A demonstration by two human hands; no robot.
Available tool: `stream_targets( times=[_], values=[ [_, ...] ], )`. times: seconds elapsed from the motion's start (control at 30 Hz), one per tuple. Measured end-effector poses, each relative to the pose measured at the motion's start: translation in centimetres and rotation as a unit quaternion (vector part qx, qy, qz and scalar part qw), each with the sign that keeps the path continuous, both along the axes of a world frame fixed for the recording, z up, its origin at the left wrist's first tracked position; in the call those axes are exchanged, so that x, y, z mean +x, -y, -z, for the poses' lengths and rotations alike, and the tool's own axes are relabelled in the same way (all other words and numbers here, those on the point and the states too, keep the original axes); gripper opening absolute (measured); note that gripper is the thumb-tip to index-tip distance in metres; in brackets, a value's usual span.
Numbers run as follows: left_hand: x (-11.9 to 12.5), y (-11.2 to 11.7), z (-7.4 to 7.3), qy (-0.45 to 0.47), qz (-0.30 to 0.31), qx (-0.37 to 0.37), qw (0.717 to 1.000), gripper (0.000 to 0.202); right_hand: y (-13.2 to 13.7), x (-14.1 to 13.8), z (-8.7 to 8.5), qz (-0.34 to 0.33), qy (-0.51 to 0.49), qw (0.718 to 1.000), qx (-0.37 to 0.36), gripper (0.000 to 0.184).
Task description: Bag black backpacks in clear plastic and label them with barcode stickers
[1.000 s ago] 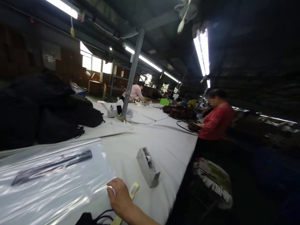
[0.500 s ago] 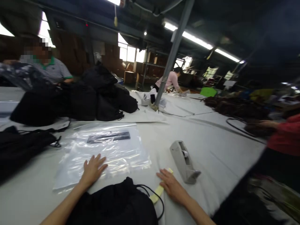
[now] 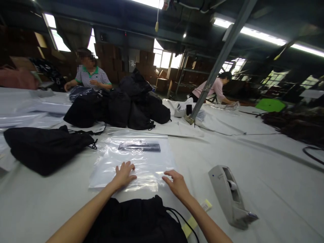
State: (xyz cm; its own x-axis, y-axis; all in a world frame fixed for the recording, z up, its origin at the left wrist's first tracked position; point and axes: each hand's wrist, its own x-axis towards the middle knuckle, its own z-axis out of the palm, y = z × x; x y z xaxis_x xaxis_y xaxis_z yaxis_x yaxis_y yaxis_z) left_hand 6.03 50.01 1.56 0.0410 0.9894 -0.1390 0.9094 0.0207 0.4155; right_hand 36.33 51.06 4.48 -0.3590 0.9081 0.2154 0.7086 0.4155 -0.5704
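Note:
A stack of clear plastic bags [image 3: 149, 162] with a dark printed panel lies flat on the table before me. My left hand [image 3: 125, 174] rests on its near part, fingers spread. Close to the bags' near right corner is my right hand [image 3: 176, 185], its thumb and bent fingers apart and nothing seen in them; whether it touches the plastic I cannot tell. Below both hands sits a black drawstring bag [image 3: 136, 219], partly covered by my left forearm. A pale yellow paper strip [image 3: 190, 228] with printing lies beside its cords, partly hidden by my right forearm.
A grey tape dispenser [image 3: 225, 192] stands to the right. Another black drawstring bag [image 3: 48, 145] lies at left, and a heap of black bags [image 3: 118, 104] is farther back. A slanting metal post [image 3: 220, 64] rises behind. Two people work across the table [image 3: 253, 162].
My right hand has left the yellow strip and moved to the bags' right corner. My left hand stays on the plastic. The view has swung left, and the far-left person's hands have shifted.

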Motion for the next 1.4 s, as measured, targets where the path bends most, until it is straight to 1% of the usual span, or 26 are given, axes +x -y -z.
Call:
stream_targets(
  times=[0.07,0.13,0.2,0.27,0.3,0.33,0.47,0.5,0.57,0.7,0.77,0.83,0.87,0.9,0.97,1.03,1.07,1.13,1.2,1.27,1.33,1.4],
  values=[
    [0.1,0.2,0.2,-0.006,0.005,-0.005,1.000,0.031,-1.5,-3.0,0.5,-0.031,0.012,0.999,-0.014,0.023],
    [0.3,0.4,0.5,-0.007,0.015,-0.011,1.000,0.040,-2.2,-4.8,0.9,-0.048,0.030,0.998,-0.027,0.027],
    [0.4,0.6,0.7,-0.008,0.025,-0.018,0.999,0.057,-2.2,-5.1,1.1,-0.048,0.045,0.997,-0.037,0.030],
    [0.5,0.5,1.0,-0.012,0.032,-0.025,0.999,0.068,-1.8,-4.8,1.0,-0.038,0.057,0.997,-0.043,0.032],
    [0.4,0.3,1.1,-0.014,0.035,-0.029,0.999,0.068,-1.7,-4.5,1.0,-0.032,0.062,0.997,-0.046,0.033],
    [0.3,0.1,1.2,-0.015,0.040,-0.033,0.999,0.064,-1.6,-4.4,0.9,-0.027,0.066,0.996,-0.047,0.034],
    [-0.4,-1.0,1.2,0.000,0.062,-0.042,0.997,0.026,-2.1,-5.0,0.4,-0.020,0.075,0.996,-0.040,0.034],
    [-0.6,-1.3,1.0,0.007,0.063,-0.043,0.997,0.023,-2.2,-5.4,0.2,-0.021,0.075,0.996,-0.035,0.035],
    [-1.0,-1.9,0.6,0.025,0.063,-0.042,0.997,0.026,-2.6,-6.1,0.1,-0.026,0.075,0.997,-0.022,0.035],
    [-1.9,-3.0,-0.3,0.074,0.075,-0.037,0.994,0.038,-2.7,-7.5,0.1,-0.029,0.073,0.997,0.007,0.036],
    [-2.4,-3.3,-0.5,0.093,0.082,-0.034,0.992,0.042,-2.4,-7.3,0.1,-0.022,0.072,0.997,0.021,0.038],
    [-2.9,-3.3,-0.5,0.102,0.081,-0.031,0.991,0.044,-1.7,-5.5,0.1,0.000,0.076,0.997,0.030,0.044],
    [-3.1,-3.2,-0.4,0.105,0.078,-0.029,0.991,0.045,-1.2,-3.8,-0.1,0.021,0.079,0.996,0.030,0.046],
    [-3.2,-3.0,-0.2,0.106,0.075,-0.027,0.991,0.045,-0.5,-1.7,-0.2,0.051,0.084,0.995,0.028,0.048],
    [-3.4,-2.5,0.2,0.111,0.073,-0.021,0.991,0.043,1.4,3.7,-0.6,0.130,0.096,0.987,0.016,0.048],
    [-3.3,-2.2,0.6,0.118,0.074,-0.014,0.990,0.041,3.8,9.1,-0.8,0.215,0.109,0.970,-0.005,0.047],
    [-3.2,-2.1,0.8,0.122,0.072,-0.011,0.990,0.040,5.0,11.4,-0.7,0.245,0.112,0.963,-0.023,0.045],
    [-2.9,-1.9,1.0,0.128,0.061,-0.007,0.990,0.038,6.9,14.4,-0.1,0.262,0.105,0.957,-0.068,0.031],
    [-2.7,-1.6,0.9,0.132,0.044,-0.003,0.990,0.037,7.7,15.4,0.9,0.249,0.084,0.959,-0.103,0.017],
    [-2.7,-1.1,0.4,0.138,0.029,0.005,0.990,0.035,7.0,15.4,1.4,0.237,0.064,0.963,-0.112,0.020],
    [-2.4,-0.4,-0.5,0.150,0.023,0.018,0.988,0.032,5.3,15.3,0.7,0.240,0.062,0.964,-0.094,0.024],
    [-1.3,-0.1,-1.6,0.178,0.025,0.043,0.983,0.030,3.3,15.9,-1.3,0.244,0.081,0.965,-0.061,0.026]
  ],
)
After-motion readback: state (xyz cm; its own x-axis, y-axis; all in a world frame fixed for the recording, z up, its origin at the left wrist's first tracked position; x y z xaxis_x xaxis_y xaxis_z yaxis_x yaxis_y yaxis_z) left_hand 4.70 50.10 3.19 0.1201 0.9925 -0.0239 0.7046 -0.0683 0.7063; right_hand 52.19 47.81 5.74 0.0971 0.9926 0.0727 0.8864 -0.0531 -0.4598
